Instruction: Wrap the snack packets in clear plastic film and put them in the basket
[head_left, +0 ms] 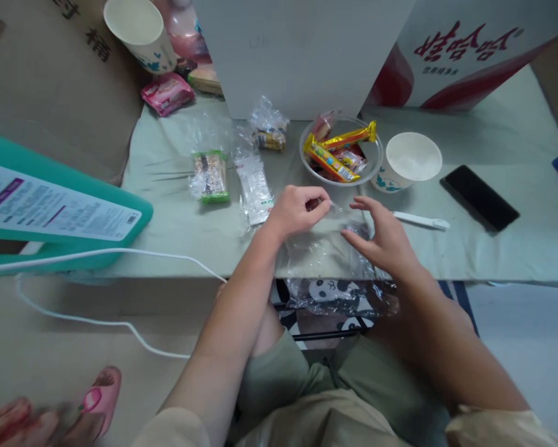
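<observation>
Left hand [298, 211] pinching a clear plastic scrap [336, 205], right hand [382, 239] open just beside it, mid-bench [497, 257] toward the front edge.

Scrap pokes out of the left fingers toward the right hand, sits in the gap between the two; long axis looks roughly along the front edge, slanting a bit to it. Left is nearer, already touching: thumb and forefinger pressed together on it. Right fingers spread, thumb well apart, nothing visibly held; can't tell if the thumb touches the crumpled clear film [312, 264] below, which drapes over the front edge. Snack bowl [318, 177] behind, toward back edge.
</observation>
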A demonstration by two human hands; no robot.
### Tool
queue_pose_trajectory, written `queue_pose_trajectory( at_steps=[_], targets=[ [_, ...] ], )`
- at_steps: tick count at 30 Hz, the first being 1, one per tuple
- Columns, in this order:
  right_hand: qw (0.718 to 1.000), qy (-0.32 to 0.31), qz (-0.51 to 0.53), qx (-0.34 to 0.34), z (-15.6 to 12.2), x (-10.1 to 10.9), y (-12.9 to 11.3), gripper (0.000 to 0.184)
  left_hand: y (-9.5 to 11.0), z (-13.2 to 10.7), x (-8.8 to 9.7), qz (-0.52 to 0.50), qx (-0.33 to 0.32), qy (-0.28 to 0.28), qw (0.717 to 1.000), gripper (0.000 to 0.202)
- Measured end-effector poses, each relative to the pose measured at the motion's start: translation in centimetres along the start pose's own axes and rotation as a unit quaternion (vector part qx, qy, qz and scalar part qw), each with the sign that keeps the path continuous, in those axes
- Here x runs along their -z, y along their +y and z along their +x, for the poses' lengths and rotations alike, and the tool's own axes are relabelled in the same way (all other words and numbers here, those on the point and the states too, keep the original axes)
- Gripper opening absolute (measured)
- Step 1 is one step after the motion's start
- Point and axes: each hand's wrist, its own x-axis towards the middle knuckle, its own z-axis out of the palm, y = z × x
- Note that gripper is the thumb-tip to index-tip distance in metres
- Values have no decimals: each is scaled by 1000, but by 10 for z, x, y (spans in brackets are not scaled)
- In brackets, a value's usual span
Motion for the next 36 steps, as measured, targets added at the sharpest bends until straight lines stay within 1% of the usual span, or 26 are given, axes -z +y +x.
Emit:
queue_pose_trajectory(
  at_steps=[2, 3, 4, 6, 9, 10, 11, 12, 14, 16, 19, 21, 22, 24, 26, 28, 30, 31, 32, 33, 34, 35, 36],
  targets=[
    [1000, -12, -11, -12, -1, -5, 9, 38, 0, -3, 1, 8, 3, -16, 1000, 19],
    [999, -13, -24, -18, -1, -4, 14, 26, 0, -5, 1, 20, 11, -18, 1000, 18],
    [999, -7, -39, -27, 0, -3, 17, 19, 0, -7, 2, 35, 21, -20, 999, 16],
    [996, 33, -63, -55, 1, 2, 23, 18, -1, -11, 3, 86, 35, -23, 995, 17],
    [988, 119, -68, -71, 0, 11, 26, 19, -6, -17, 2, 181, 31, -31, 982, 43],
    [986, 140, -63, -63, -1, 14, 26, 19, -8, -18, 0, 201, 25, -26, 979, 46],
    [985, 156, -56, -51, -3, 16, 25, 19, -11, -18, -2, 210, 20, -15, 977, 43],
    [984, 167, -48, -36, -6, 18, 24, 18, -14, -18, -4, 209, 13, 5, 978, 34],
    [982, 186, -40, -10, -11, 22, 23, 16, -19, -16, -9, 184, -5, 64, 981, 15],
    [976, 210, -49, -7, -17, 24, 25, 13, -24, -13, -12, 133, -18, 129, 982, 6],
    [969, 230, -73, -48, -24, 26, 37, 10, -29, -6, -13, 18, -33, 208, 978, 8],
    [967, 228, -73, -83, -26, 26, 48, 8, -31, -3, -11, -66, -40, 248, 966, 14],
    [967, 227, -61, -99, -26, 25, 53, 6, -32, -2, -9, -104, -35, 262, 959, 17],
    [967, 224, -3, -125, -24, 24, 59, 3, -30, -1, -4, -154, -3, 275, 949, 22],
    [961, 215, 92, -148, -22, 22, 59, 7, -27, -1, 1, -162, 48, 259, 951, 28],
    [940, 213, 206, -169, -19, 19, 56, 16, -23, -3, 5, -163, 92, 224, 956, 38],
    [907, 226, 299, -192, -15, 16, 53, 24, -20, -6, 8, -187, 119, 163, 961, 54],
    [892, 237, 326, -204, -14, 15, 52, 28, -19, -8, 8, -197, 130, 121, 964, 63],
    [882, 246, 336, -219, -13, 14, 52, 31, -18, -10, 7, -200, 144, 72, 966, 70],
    [879, 254, 329, -234, -13, 14, 52, 33, -18, -11, 6, -191, 161, 24, 968, 73],
    [881, 263, 307, -248, -12, 14, 53, 34, -18, -12, 4, -172, 178, -18, 969, 70],
    [885, 272, 276, -258, -13, 14, 53, 33, -17, -13, 3, -150, 189, -41, 970, 59],
    [890, 279, 245, -265, -14, 15, 54, 32, -17, -13, 2, -130, 192, -40, 972, 46]
  ],
)
